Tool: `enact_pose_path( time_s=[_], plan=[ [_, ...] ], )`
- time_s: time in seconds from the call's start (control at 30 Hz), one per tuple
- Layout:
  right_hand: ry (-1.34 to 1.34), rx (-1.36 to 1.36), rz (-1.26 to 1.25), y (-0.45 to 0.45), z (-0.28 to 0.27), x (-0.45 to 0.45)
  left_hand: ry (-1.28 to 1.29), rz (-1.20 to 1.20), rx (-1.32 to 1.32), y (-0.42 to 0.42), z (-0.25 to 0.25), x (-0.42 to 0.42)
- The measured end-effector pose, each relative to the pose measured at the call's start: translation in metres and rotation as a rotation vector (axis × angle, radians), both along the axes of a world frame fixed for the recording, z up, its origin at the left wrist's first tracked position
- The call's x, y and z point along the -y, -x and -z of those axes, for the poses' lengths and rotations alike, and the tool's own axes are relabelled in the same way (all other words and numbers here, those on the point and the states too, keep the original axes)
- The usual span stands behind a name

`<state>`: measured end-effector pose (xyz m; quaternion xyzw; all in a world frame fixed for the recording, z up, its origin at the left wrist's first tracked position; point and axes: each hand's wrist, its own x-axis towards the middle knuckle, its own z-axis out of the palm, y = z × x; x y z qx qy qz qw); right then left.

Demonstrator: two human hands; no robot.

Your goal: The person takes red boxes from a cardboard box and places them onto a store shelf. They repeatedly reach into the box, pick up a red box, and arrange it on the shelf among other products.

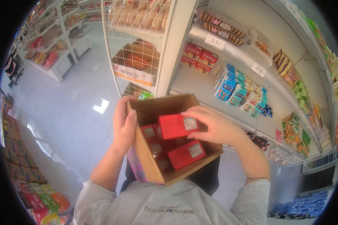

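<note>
An uncovered cardboard carton point(155, 166) is held against my body. My left hand point(123, 123) grips its left wall, thumb inside the rim and fingers outside. Between the thumb and fingers of my right hand point(214, 125) is a red box point(171, 126) with a white printed label, tilted inside the carton's mouth. Below it lies another red box point(183, 157) with a similar label. Several more red boxes point(149, 133) stand along the carton's left side, partly hidden by the held one.
Ahead on the right, a shelf point(191, 81) carries stacked red boxes point(199, 57) and blue and teal snack packs point(231, 87). A white wire grid point(138, 50) borders a packed rack. Cartons point(22, 157) line the left; tiled floor point(81, 92) lies between.
</note>
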<state>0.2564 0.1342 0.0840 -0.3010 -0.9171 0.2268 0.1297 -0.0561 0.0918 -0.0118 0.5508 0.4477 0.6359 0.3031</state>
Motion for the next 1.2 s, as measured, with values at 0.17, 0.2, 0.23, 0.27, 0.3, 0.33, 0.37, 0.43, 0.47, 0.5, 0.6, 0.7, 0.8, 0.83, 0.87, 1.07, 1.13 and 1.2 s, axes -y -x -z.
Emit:
enact_pose_path(
  time_s=[0.17, 0.2, 0.23, 0.27, 0.3, 0.33, 0.37, 0.43, 0.47, 0.5, 0.6, 0.7, 0.8, 0.83, 0.87, 1.07, 1.13, 1.2],
  plan=[
    [0.096, 0.198, -0.089, 0.009, 0.009, 0.006, -0.03, -0.002, -0.029, 0.001, 0.006, -0.003],
    [0.098, 0.231, -0.104, 0.008, 0.009, 0.004, -0.043, -0.006, -0.034, -0.001, 0.006, -0.004],
    [0.1, 0.265, -0.119, 0.008, 0.009, 0.001, -0.029, -0.006, -0.041, -0.002, 0.005, -0.002],
    [0.115, 0.294, -0.122, 0.008, 0.009, 0.0, -0.016, -0.005, -0.049, -0.003, 0.001, 0.0],
    [0.126, 0.324, -0.124, 0.01, 0.008, -0.002, -0.006, -0.004, -0.056, -0.004, -0.001, 0.001],
    [0.138, 0.354, -0.126, 0.01, 0.007, -0.003, -0.011, -0.008, -0.067, -0.004, -0.001, 0.0],
    [0.141, 0.363, -0.121, 0.011, 0.007, -0.003, -0.016, -0.013, -0.078, -0.005, -0.001, 0.0],
    [0.147, 0.381, -0.116, 0.011, 0.005, -0.003, -0.014, -0.015, -0.087, -0.005, -0.002, -0.001],
    [0.153, 0.379, -0.109, 0.011, 0.004, -0.003, -0.008, -0.012, -0.087, -0.005, -0.003, 0.0],
    [0.159, 0.376, -0.105, 0.012, 0.004, -0.002, 0.0, -0.011, -0.086, -0.005, -0.003, 0.0],
    [0.199, 0.377, -0.1, 0.013, 0.002, 0.001, -0.042, -0.035, -0.085, -0.005, 0.001, -0.003],
    [0.205, 0.428, -0.064, 0.015, 0.001, 0.004, 0.062, 0.018, -0.059, -0.005, -0.002, 0.003],
    [0.063, 0.526, -0.075, 0.014, 0.012, 0.006, -0.018, -0.004, -0.073, -0.007, -0.002, 0.0],
    [-0.005, 0.563, -0.088, 0.013, 0.016, 0.007, -0.009, 0.004, -0.075, -0.007, -0.004, 0.0],
    [0.016, 0.579, -0.082, 0.011, 0.016, 0.007, -0.001, 0.013, -0.078, -0.008, -0.006, 0.001],
    [-0.16, 0.392, -0.168, 0.006, 0.016, 0.003, -0.033, 0.003, -0.035, 0.001, 0.008, -0.004],
    [-0.2, 0.293, -0.144, 0.01, 0.006, 0.002, -0.03, -0.006, -0.023, 0.007, 0.013, -0.005],
    [-0.244, 0.118, -0.103, 0.008, 0.011, -0.015, -0.03, 0.019, 0.052, 0.014, 0.018, -0.004]
  ],
)
